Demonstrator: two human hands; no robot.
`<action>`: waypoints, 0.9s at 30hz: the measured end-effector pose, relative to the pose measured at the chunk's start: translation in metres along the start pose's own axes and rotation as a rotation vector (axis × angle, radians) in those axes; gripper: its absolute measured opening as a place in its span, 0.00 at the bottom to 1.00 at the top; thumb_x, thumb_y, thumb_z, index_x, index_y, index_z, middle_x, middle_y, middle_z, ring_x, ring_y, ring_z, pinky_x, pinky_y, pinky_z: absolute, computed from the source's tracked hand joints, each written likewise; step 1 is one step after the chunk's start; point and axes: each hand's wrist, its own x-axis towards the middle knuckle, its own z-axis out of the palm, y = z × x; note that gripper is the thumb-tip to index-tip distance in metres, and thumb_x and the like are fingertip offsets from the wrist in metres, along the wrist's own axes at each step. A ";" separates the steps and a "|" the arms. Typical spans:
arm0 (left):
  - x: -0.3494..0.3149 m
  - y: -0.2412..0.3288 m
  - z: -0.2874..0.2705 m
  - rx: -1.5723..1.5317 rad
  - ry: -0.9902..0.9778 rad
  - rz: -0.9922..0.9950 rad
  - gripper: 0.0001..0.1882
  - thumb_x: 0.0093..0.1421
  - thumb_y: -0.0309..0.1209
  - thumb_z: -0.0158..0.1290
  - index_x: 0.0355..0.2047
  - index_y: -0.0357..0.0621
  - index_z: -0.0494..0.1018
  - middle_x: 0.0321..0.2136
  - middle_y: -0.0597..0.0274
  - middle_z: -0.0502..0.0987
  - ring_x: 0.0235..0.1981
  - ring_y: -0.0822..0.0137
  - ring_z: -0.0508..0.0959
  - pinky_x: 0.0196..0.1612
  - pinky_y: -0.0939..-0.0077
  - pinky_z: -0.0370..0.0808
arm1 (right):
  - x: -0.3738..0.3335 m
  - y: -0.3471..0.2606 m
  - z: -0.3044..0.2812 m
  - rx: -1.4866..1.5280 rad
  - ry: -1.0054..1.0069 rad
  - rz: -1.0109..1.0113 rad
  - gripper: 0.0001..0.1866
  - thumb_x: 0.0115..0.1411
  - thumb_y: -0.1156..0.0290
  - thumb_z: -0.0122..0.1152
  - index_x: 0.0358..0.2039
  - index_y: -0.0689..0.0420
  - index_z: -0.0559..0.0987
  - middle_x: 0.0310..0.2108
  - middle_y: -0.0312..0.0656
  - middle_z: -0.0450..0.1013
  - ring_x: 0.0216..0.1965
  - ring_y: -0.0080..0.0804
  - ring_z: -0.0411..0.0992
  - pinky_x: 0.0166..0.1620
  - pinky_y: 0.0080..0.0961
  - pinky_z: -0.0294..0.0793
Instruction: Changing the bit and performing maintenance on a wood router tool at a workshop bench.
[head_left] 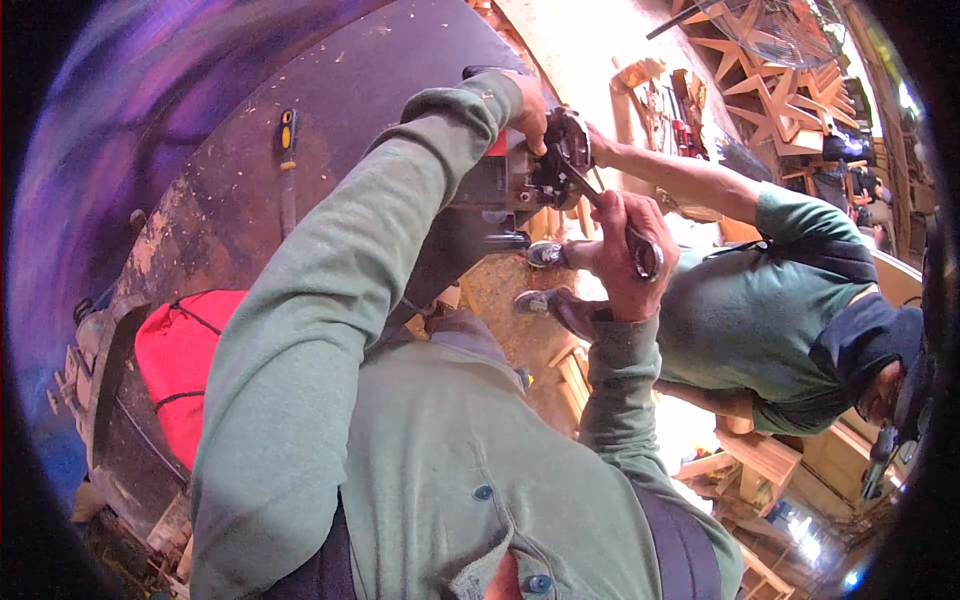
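My right hand point(632, 250) is closed around a metal wrench point(583, 184). One end of it shows past my fingers, and the other reaches up to a dark metal machine point(548, 190) at the table's edge. My left hand point(528, 112) is at the machine's top, fingers bent down against its dark parts; what they pinch, if anything, is hidden. A co-worker's hand point(600, 148) touches the machine's round dark part from the right.
The co-worker point(770, 310) in a green shirt stands close on the right. On the dark table point(350, 75) lies a yellow-and-black-handled tool point(288, 135) with a long blade. A red cloth bag point(180, 350) is at left. Wooden stars point(775, 105) are piled far right.
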 end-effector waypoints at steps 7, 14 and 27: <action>-0.005 0.010 -0.003 0.026 -0.009 -0.028 0.22 0.46 0.45 0.73 0.40 0.51 0.86 0.39 0.58 0.85 0.43 0.59 0.83 0.48 0.62 0.78 | 0.009 0.014 0.010 -0.120 0.005 -0.126 0.08 0.66 0.73 0.62 0.30 0.63 0.78 0.26 0.47 0.72 0.25 0.37 0.72 0.31 0.34 0.71; 0.007 -0.009 -0.001 -0.023 0.008 -0.037 0.22 0.48 0.47 0.71 0.42 0.53 0.86 0.42 0.60 0.85 0.46 0.60 0.82 0.51 0.63 0.77 | 0.084 -0.004 0.012 -0.106 -0.184 -0.054 0.12 0.65 0.63 0.66 0.32 0.60 0.80 0.29 0.46 0.79 0.28 0.34 0.78 0.32 0.29 0.76; 0.021 -0.025 -0.019 -0.141 -0.058 0.062 0.18 0.50 0.44 0.72 0.39 0.54 0.86 0.40 0.65 0.85 0.44 0.65 0.80 0.50 0.64 0.74 | 0.142 0.021 0.060 0.525 0.168 -0.262 0.11 0.59 0.72 0.74 0.39 0.56 0.79 0.25 0.35 0.77 0.25 0.16 0.72 0.27 0.17 0.71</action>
